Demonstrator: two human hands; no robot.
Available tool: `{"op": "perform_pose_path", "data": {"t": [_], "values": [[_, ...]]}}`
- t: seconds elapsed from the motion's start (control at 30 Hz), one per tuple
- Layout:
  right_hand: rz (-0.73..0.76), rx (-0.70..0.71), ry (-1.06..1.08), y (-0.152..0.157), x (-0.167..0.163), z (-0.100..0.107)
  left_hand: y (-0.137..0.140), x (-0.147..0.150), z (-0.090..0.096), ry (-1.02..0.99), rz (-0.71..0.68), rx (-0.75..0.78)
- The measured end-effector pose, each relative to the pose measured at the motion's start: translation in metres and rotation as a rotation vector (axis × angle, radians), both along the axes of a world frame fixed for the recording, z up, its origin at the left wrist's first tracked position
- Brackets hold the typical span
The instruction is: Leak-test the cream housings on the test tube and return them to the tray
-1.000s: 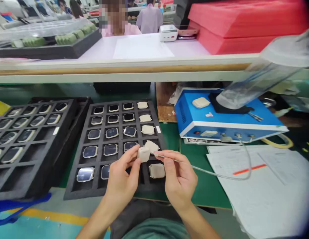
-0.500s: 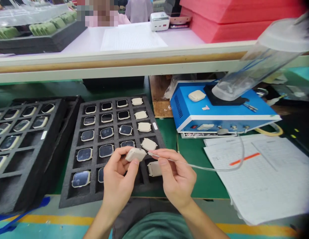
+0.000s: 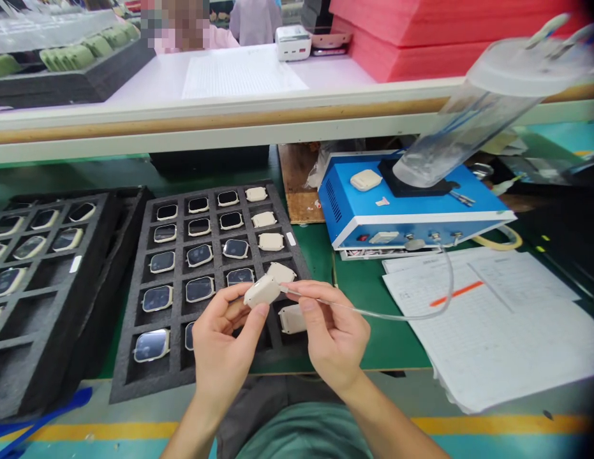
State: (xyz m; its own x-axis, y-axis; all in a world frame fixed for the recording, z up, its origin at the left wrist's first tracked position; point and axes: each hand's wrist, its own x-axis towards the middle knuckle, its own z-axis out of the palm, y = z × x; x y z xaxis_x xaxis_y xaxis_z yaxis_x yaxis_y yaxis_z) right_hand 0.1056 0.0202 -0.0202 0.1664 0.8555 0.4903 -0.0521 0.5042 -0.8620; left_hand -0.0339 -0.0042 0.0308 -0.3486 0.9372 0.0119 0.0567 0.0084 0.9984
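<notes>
My left hand [image 3: 222, 347] pinches a cream smartwatch case [image 3: 262, 292] between thumb and fingers, tilted over the grey foam tray [image 3: 122, 382]. From the right, my right hand [image 3: 337, 338] grips a thin clear tube [image 3: 392, 317] near its end, fingers closed round it. The tube's tip meets the right edge of the watch case; whether it goes inside I cannot tell. Under both hands the tray holds rows of watch cases, most with dark screens up. Its right column has cream backs up, such as the watch case [image 3: 270, 241].
A blue dispenser box [image 3: 347, 237] carries a slanted clear cylinder [image 3: 469, 127] and another cream watch case [image 3: 365, 180]; the tube runs from its front. Papers [image 3: 497, 338] lie at right. A second foam tray [image 3: 52, 325] is at left. A shelf edge [image 3: 220, 137] crosses behind.
The view has shifted slightly, so the bench appears further left. My left hand has turned the watch case a little, and the tube's tip stays by its right edge.
</notes>
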Motion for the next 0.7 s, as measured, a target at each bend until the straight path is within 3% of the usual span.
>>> {"op": "perform_pose_path", "data": {"t": [0.7], "values": [[-0.003, -0.008, -0.053, 0.0017, 0.0019, 0.0011, 0.0003, 0.0014, -0.0026, 0.085, 0.016, 0.016]]}}
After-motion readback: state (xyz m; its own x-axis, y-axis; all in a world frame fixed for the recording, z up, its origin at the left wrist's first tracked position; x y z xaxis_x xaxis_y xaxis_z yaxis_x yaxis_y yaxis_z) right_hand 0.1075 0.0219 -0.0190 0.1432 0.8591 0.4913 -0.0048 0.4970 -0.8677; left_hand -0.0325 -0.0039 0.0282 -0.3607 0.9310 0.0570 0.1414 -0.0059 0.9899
